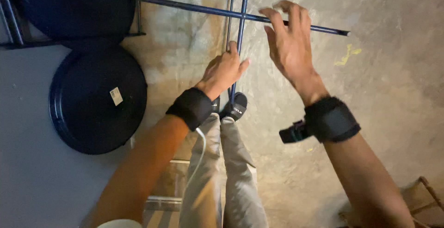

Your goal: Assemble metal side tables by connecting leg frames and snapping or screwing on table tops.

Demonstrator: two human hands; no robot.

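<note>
My left hand [225, 69] is closed around a pair of thin dark blue metal rods [242, 10] that run away from me over the concrete floor. A longer blue metal rod [194, 7] crosses them at an angle. My right hand [289, 40] hovers just above that crossing rod with fingers spread, holding nothing. Both wrists wear black straps. My leg in grey trousers and a black shoe [237, 107] sit below the rods.
Two round dark blue discs lie at the left, one on the floor [97, 101] with a small label, another [76, 6] above it against a metal frame. A grey sheet [32, 163] covers the lower left. A wooden object [423, 200] shows at the bottom right.
</note>
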